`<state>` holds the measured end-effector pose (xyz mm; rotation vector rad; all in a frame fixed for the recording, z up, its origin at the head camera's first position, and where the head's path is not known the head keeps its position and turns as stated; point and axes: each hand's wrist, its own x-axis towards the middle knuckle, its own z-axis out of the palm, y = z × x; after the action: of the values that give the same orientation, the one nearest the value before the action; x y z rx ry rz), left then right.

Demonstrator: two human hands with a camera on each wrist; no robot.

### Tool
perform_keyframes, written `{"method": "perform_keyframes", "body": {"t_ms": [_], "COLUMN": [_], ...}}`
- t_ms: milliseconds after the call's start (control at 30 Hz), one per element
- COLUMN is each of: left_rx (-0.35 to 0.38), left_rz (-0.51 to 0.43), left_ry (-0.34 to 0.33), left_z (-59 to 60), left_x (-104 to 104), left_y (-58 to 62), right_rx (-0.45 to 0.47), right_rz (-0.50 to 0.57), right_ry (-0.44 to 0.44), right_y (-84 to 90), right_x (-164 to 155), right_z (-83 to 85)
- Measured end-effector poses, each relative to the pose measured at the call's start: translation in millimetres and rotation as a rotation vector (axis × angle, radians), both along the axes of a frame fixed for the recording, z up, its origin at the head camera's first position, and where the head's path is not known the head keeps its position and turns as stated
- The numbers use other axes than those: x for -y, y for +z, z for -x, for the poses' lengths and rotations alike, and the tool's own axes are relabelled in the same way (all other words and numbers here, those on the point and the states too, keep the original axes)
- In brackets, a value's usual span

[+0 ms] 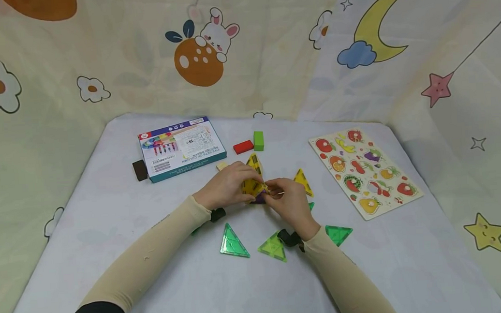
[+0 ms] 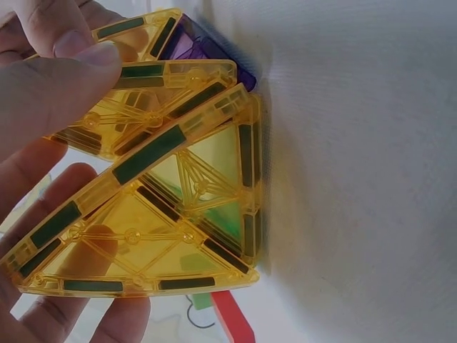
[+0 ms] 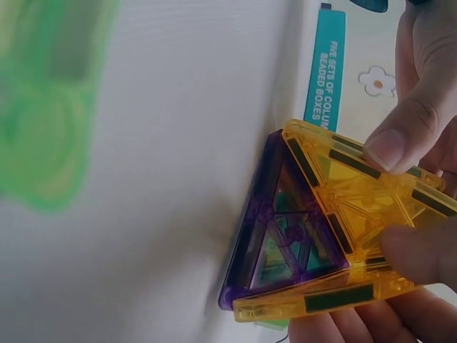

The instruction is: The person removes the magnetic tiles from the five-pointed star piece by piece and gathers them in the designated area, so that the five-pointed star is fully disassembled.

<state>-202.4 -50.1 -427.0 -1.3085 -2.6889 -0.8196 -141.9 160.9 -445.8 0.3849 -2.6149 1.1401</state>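
Note:
Several see-through yellow triangular magnetic tiles (image 2: 153,236) and a purple triangular tile (image 3: 293,229) stand joined in the middle of the table. My left hand (image 1: 230,183) grips the yellow tiles, its thumb across the upper edge and its fingers behind and below them. From the right side, my right hand (image 1: 292,202) pinches a yellow tile (image 3: 364,200) beside the purple one. In the right wrist view the purple tile sits low against the white cloth, its edges meeting the yellow pieces. Both hands hide much of the group in the head view.
Around the hands lie a yellow triangle (image 1: 303,182), green triangles (image 1: 233,242) and a lime triangle (image 1: 273,247). Farther back are a boxed bead set (image 1: 182,149), a red block (image 1: 243,147) and a green block (image 1: 258,141). A fruit picture board (image 1: 365,172) lies at right.

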Motion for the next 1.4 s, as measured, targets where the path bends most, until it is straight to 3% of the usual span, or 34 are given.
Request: {"method": "perform_keyframes", "body": {"t_ms": [333, 700, 833, 1167, 1267, 1400], "left_rx": [-0.009, 0.059, 0.055, 0.055, 0.045, 0.029], "left_rz": [-0.012, -0.031, -0.035, -0.022, -0.017, -0.011], "left_ry": [-0.001, 0.007, 0.0, 0.002, 0.005, 0.007], "left_z": [-0.2, 0.3, 0.7, 1.3, 0.8, 0.5], "left_x": [0.5, 4.4, 4.5, 3.4, 3.1, 4.0], "left_y": [-1.3, -3.5, -3.7, -4.6, -3.4, -1.1], "right_rx": [-0.046, 0.067, 0.164, 0.411, 0.391, 0.31], "right_rz": [-0.007, 0.044, 0.046, -0.132, -0.168, -0.154], "right_ry": [-0.009, -0.138, -0.168, -0.201, -0.222, -0.206], "right_y": [-3.5, 4.2, 5.9, 5.7, 9.2, 13.5], "right_x": [-0.6, -26.1, -37.8, -40.1, -36.1, -29.9], "right_z": [-0.5, 5.1, 18.9, 69.3, 70.4, 59.8]}}
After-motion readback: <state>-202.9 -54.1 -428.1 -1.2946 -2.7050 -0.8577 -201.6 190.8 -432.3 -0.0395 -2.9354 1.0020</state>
